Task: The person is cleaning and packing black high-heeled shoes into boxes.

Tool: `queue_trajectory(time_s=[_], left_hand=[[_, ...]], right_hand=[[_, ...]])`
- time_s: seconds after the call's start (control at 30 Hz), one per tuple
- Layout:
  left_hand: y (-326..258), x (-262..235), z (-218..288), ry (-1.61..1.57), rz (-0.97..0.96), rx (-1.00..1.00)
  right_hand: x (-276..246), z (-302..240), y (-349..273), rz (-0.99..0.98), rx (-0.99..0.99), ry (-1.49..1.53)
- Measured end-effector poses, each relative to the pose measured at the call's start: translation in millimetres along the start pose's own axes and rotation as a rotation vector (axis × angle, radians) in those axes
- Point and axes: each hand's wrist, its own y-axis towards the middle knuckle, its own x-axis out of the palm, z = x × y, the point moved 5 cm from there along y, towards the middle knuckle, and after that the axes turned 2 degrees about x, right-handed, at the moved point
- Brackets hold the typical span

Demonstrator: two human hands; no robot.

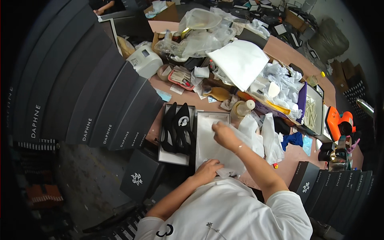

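Observation:
In front of me lies an open white-lined box (204, 120) with thin white tissue paper (226, 158) in it, spilling over its right and near sides. My right hand (226, 136) is above the box, its fingers curled in on the tissue paper; the fingertips are partly hidden. My left hand (208, 170) rests at the near edge, fingers stretched over the paper. Directly left of this box is another open box (174, 157) holding a pair of black shoes (176, 128), one with a round white tag.
Tall stacks of dark shoe boxes (108, 96) rise on the left, and more boxes (340, 188) stand at the lower right. Beyond the work are a glue bottle (242, 109), a brush (218, 94), a white label printer (145, 61), crumpled paper (280, 76) and an orange tape dispenser (336, 120).

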Motion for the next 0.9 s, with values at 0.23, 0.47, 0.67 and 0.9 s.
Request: queue_trajectory(time_s=[0.23,0.47,0.67,0.9], left_hand=[[-11,-82,24,-0.223,0.564,0.060],[-108,-152,-66,-0.673,1.266,-0.365],[-156,-167,-77,-0.604,1.317,-0.347],[-179,-180,-83,-0.291,1.337,-0.402]], right_hand=[[-128,60,-95,0.490,0.222,-0.211],[-31,-6,-56,0.078,0.126,0.242],[73,11,-22,0.032,0.105,-0.285],[46,-13,-36,0.092,0.305,0.135]])
